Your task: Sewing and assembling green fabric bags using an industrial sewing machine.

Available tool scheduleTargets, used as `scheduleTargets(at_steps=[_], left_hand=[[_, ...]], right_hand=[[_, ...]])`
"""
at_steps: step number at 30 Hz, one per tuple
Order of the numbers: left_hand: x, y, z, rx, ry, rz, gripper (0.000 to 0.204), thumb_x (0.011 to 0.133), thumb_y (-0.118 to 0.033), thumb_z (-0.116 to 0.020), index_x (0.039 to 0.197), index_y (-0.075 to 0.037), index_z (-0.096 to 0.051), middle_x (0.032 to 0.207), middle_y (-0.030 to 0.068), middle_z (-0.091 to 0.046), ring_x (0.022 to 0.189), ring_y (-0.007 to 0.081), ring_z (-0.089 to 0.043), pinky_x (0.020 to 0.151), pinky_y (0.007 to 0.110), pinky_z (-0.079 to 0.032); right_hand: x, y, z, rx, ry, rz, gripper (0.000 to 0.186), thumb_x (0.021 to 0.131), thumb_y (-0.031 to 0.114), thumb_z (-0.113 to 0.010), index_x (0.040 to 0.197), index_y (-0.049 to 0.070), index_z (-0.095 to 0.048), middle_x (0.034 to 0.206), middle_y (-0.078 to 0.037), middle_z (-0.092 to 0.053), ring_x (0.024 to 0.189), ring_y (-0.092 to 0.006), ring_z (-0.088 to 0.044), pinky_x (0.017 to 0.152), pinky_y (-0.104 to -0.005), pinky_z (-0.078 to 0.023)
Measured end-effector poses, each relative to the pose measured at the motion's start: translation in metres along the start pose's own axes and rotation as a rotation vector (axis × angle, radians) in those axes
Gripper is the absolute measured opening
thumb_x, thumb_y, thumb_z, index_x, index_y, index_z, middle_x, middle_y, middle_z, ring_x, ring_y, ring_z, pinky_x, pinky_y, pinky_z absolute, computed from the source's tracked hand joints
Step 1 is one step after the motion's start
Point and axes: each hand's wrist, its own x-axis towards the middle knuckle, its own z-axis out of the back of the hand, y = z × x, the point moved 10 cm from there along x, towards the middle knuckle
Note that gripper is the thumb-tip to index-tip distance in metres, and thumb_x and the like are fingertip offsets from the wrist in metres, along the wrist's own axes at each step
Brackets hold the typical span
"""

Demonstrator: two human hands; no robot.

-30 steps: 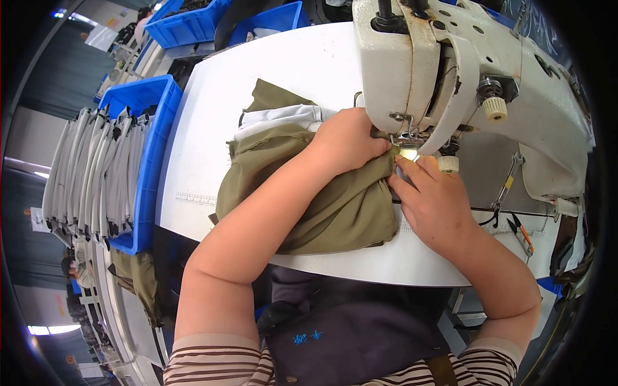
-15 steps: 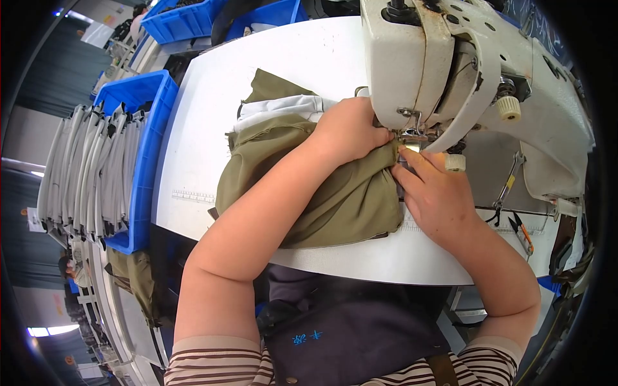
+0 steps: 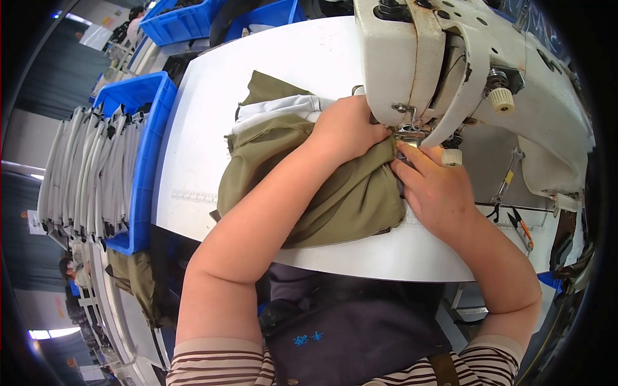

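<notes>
An olive-green piece of fabric with a white cloth part lies bunched on the white table, its right edge at the needle area of a white sewing machine. My left hand is closed on the fabric just left of the presser foot; its fingertips are partly hidden by the machine head. Close by, my right hand presses the fabric's edge in front of the foot, its fingers bent and near together. The needle itself is too small to make out.
To the left, a blue bin stands beside a row of folded grey cloth pieces. Small scissors with orange handles and a tweezer-like tool lie at the right. More blue bins stand at the back.
Very little differs. Both hands and the fabric keep nearly the same place at the presser foot, while the whole view has shifted slightly.
</notes>
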Motion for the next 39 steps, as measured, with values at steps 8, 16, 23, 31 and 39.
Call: scheduleTargets(at_steps=[8, 16, 23, 31, 39], left_hand=[[-0.003, -0.004, 0.001, 0.009, 0.011, -0.044, 0.036, 0.082, -0.028, -0.071, 0.112, -0.008, -0.073, 0.103, 0.0203, -0.073, 0.099, 0.0393, -0.068, 0.087, 0.046, -0.054], [0.0, 0.002, 0.001, 0.0, -0.037, -0.051, 0.034, 0.081, -0.027, -0.071, 0.108, -0.007, -0.072, 0.098, 0.0204, -0.073, 0.094, 0.0403, -0.068, 0.083, 0.048, -0.054], [-0.001, -0.001, -0.001, -0.001, -0.016, -0.054, 0.033, 0.08, -0.025, -0.07, 0.106, -0.004, -0.071, 0.096, 0.0215, -0.072, 0.094, 0.0405, -0.068, 0.083, 0.048, -0.054], [0.003, -0.001, 0.0, -0.008, -0.029, -0.1, 0.034, 0.08, -0.024, -0.07, 0.108, -0.005, -0.071, 0.097, 0.0223, -0.072, 0.094, 0.0406, -0.068, 0.083, 0.048, -0.054], [0.001, -0.005, 0.006, 0.005, -0.076, -0.086, 0.034, 0.08, -0.025, -0.068, 0.109, -0.007, -0.072, 0.097, 0.021, -0.072, 0.094, 0.0402, -0.068, 0.083, 0.048, -0.054]], right_hand=[[0.0, 0.005, 0.006, -0.027, -0.032, 0.041, 0.04, 0.079, 0.014, -0.073, 0.118, 0.01, -0.067, 0.13, -0.008, -0.063, 0.099, -0.0203, -0.063, 0.086, -0.041, -0.045], [0.002, 0.006, 0.005, -0.055, -0.04, 0.033, 0.039, 0.079, 0.013, -0.073, 0.117, 0.008, -0.067, 0.129, -0.007, -0.063, 0.1, -0.0222, -0.063, 0.083, -0.0406, -0.047], [0.0, 0.007, 0.007, -0.038, -0.048, 0.022, 0.041, 0.076, 0.012, -0.074, 0.117, 0.007, -0.066, 0.126, -0.008, -0.064, 0.093, -0.0239, -0.065, 0.08, -0.0398, -0.049], [0.001, 0.008, 0.009, -0.031, -0.084, 0.016, 0.044, 0.075, 0.012, -0.074, 0.118, 0.008, -0.067, 0.122, -0.005, -0.063, 0.091, -0.0222, -0.063, 0.077, -0.0395, -0.048], [0.0, 0.005, 0.006, -0.061, -0.087, -0.008, 0.044, 0.072, 0.012, -0.075, 0.116, 0.008, -0.07, 0.093, -0.001, -0.055, 0.079, -0.02, -0.058, 0.068, -0.0354, -0.045]])
